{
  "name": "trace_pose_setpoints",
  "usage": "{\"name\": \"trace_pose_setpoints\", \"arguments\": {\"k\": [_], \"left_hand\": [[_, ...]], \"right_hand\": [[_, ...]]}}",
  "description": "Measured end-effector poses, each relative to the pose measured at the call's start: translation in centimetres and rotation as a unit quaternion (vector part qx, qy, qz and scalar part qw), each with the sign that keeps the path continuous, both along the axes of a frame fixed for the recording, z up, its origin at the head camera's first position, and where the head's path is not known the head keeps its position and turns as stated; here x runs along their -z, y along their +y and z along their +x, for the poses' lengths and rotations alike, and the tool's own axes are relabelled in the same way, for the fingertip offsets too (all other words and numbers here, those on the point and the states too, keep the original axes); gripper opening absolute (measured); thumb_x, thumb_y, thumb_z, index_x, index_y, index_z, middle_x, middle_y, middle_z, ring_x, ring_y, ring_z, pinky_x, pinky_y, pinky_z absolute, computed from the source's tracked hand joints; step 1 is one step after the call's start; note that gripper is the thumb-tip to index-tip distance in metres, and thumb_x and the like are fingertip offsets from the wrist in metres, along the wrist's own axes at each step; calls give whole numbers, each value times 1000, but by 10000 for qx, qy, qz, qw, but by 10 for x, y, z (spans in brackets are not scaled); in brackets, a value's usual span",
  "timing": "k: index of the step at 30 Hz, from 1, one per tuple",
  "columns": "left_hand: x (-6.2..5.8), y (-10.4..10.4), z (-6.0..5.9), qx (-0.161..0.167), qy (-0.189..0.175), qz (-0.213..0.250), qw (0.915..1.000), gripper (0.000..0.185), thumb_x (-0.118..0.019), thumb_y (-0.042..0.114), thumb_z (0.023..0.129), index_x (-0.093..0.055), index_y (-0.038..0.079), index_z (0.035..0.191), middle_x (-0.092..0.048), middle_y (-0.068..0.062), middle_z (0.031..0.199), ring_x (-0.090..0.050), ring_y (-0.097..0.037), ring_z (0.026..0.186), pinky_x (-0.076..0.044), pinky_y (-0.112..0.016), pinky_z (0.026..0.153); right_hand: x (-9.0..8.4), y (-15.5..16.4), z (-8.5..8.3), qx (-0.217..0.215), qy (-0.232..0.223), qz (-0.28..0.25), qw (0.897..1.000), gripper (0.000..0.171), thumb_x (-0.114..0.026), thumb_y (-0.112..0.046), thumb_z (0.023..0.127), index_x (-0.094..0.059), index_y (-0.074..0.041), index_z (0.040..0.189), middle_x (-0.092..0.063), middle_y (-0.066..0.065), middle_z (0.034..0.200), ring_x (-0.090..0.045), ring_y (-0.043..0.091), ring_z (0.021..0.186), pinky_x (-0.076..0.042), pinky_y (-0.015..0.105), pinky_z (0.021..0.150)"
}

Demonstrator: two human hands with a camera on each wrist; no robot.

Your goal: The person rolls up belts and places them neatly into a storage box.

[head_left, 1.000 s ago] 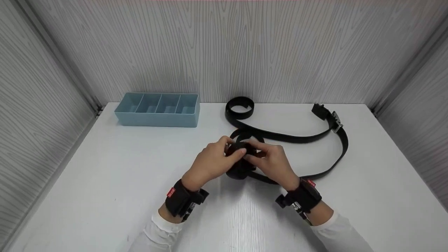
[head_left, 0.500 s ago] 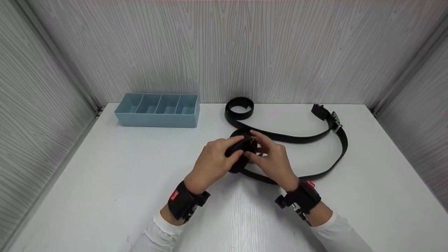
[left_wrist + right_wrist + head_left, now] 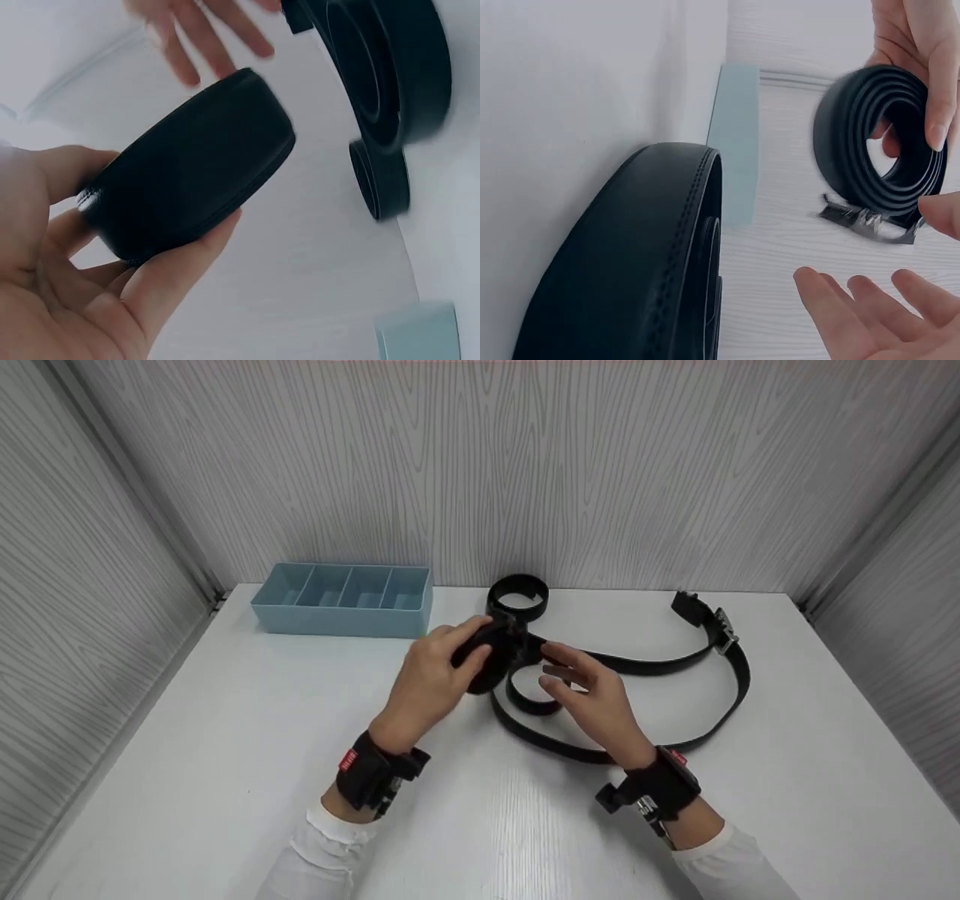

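My left hand (image 3: 427, 679) grips a tightly coiled black belt (image 3: 487, 656), raised above the table, with thumb and fingers on its flat sides. In the right wrist view its wound layers show, and a silver buckle (image 3: 866, 220) hangs at the coil's lower edge. My right hand (image 3: 600, 705) is beside it, fingers parted and bent a little, holding nothing. Below and behind it, more black belting (image 3: 645, 667) lies on the table in a wide loop. This has a curled end (image 3: 517, 581) at the back, a second curl (image 3: 532, 709) near my right fingertips, and a metal buckle (image 3: 725, 630) at the right.
A blue-green box (image 3: 341, 622) with several compartments stands at the back left of the white table (image 3: 187, 750). Grey wood-grain panels (image 3: 480, 472) rise behind and at both sides. Each wrist wears a black strap (image 3: 664, 784) with a small camera.
The coiled belt has moved up and left in my left hand, away from the curl on the table. My right fingers have come off it and spread.
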State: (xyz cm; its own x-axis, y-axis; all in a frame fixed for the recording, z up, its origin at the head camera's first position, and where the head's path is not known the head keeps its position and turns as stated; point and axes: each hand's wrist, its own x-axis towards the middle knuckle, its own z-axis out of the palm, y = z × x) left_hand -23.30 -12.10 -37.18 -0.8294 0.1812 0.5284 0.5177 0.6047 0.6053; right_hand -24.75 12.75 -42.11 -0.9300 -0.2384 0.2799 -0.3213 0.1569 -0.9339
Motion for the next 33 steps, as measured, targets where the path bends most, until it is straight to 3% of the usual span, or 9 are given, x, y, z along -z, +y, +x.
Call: {"name": "trace_pose_setpoints", "arguments": {"k": [5,10,15,19,23,27,33], "left_hand": [[-8,-51,-42,-703,345,127,9969,40,-64,23,106,-63,8,142,-70,-26,113,-68,-37,101,-55,-50,82],[-8,-119,-91,-1609,172,315,9863,43,-59,24,108,-58,7,148,-64,-28,132,-62,-41,120,-48,-55,101],[-4,-172,-126,-2359,-276,211,9712,45,-54,22,110,-52,8,152,-58,-30,140,-55,-44,129,-42,-58,107],[6,-196,-140,-2625,-623,-52,9629,46,-52,20,110,-49,7,154,-55,-33,140,-52,-49,129,-41,-62,107],[20,-207,-147,-2673,-910,-82,9593,48,-52,18,109,-46,4,155,-52,-33,144,-49,-49,133,-38,-61,110],[36,-211,-150,-2709,-1136,-66,9559,47,-52,15,109,-46,2,154,-52,-34,145,-48,-50,135,-37,-61,112],[48,-210,-151,-2794,-1664,-603,9437,47,-54,13,108,-45,0,152,-52,-38,141,-51,-54,131,-43,-65,104]], "right_hand": [[5,0,-2,3,-130,-20,9999,46,-73,-8,98,-62,-7,142,-63,10,144,-64,30,125,-56,27,94],[8,0,-3,7,-130,65,9999,44,-73,-9,98,-64,-8,141,-63,12,143,-66,28,123,-56,27,92],[9,2,-4,-28,-7,156,9999,43,-72,-8,98,-64,-7,140,-64,9,142,-67,26,120,-56,26,90],[9,2,-4,-85,72,162,9998,43,-72,-6,98,-64,-6,140,-64,7,142,-68,26,119,-57,26,87],[9,2,-2,-121,83,183,9997,43,-73,-6,97,-64,-5,140,-65,8,141,-69,27,117,-57,25,85],[13,-1,1,-252,62,194,9995,43,-74,-5,97,-65,-5,139,-65,10,141,-70,27,116,-58,27,87],[11,-6,4,-418,86,206,9989,43,-74,-4,96,-65,-3,138,-64,12,141,-71,30,114,-59,30,88]]}}
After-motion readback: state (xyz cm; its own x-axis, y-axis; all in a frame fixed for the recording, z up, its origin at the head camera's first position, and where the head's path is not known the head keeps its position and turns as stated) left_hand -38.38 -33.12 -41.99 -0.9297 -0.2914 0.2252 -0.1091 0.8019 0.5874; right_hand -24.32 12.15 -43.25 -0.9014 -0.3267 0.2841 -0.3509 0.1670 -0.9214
